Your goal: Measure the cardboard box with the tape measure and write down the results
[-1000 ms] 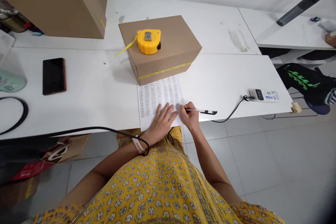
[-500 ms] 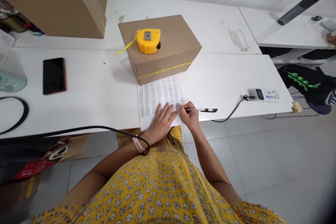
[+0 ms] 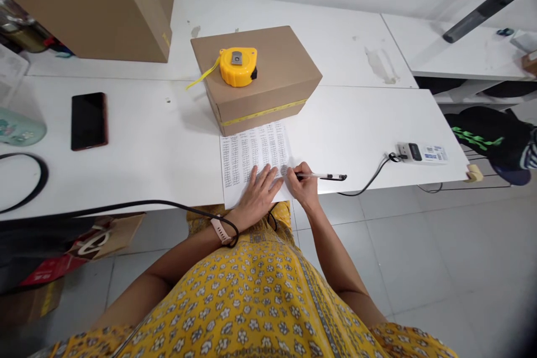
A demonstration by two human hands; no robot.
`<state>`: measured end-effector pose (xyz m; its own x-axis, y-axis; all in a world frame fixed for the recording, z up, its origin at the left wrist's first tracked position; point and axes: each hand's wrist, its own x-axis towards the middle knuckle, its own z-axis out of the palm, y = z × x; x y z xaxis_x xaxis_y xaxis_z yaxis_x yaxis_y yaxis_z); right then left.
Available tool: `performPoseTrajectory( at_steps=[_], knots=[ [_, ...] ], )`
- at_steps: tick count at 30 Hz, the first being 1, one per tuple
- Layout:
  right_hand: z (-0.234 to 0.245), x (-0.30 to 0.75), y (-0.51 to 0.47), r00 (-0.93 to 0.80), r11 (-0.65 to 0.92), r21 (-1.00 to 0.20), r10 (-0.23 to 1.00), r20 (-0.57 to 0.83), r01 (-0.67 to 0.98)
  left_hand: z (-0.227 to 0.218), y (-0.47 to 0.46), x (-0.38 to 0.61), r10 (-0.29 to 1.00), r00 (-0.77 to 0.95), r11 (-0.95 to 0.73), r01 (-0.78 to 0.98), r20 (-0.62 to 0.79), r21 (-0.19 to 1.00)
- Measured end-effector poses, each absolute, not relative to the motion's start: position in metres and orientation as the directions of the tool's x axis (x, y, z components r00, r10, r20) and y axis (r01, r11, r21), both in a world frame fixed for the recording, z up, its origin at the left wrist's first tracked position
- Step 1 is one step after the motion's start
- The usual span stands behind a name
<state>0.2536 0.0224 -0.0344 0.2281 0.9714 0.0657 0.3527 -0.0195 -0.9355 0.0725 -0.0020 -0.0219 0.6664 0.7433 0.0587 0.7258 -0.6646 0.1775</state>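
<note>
Under my hands lies a white sheet of paper [image 3: 235, 193] covered in columns of small handwriting, its far edge against a cardboard box. My left hand [image 3: 260, 190] rests flat on the sheet with fingers stretched out. A pale pink watch band [image 3: 221, 229] circles that wrist, and a black cord crosses it. My right hand [image 3: 304, 187] is closed around a pen [image 3: 323, 176] with a clear barrel and dark cap end pointing right. The pen's tip is at the right side of the paper, mostly hidden by my fingers.
The brown box [image 3: 289, 61] carries a yellow tape measure [image 3: 238, 70]. A phone [image 3: 89, 121] and a green bottle [image 3: 20, 127] are to the left, with a larger carton [image 3: 96, 17] behind. A small white device [image 3: 422, 152] with a black cable sits right, near the table edge.
Both hands keep nearly the same place on the paper, and the pen has barely shifted. The view has moved very slightly.
</note>
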Motion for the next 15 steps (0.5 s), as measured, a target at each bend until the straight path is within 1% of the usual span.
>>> performPoseTrajectory(
  at_steps=[4, 15],
  knots=[
    [-0.0342, 0.2535, 0.0225, 0.243, -0.026, -0.94, 0.968, 0.061, 0.339, -0.0212, -0.0021, 0.0723, 0.742, 0.668, -0.665, 0.724, 0.057, 0.183],
    [-0.0329, 0.256, 0.0264, 0.244, -0.007, -0.93, 0.966, 0.089, 0.367, -0.0179, -0.0025, 0.0726, 0.744, 0.666, -0.662, 0.724, 0.052, 0.194]
  ],
)
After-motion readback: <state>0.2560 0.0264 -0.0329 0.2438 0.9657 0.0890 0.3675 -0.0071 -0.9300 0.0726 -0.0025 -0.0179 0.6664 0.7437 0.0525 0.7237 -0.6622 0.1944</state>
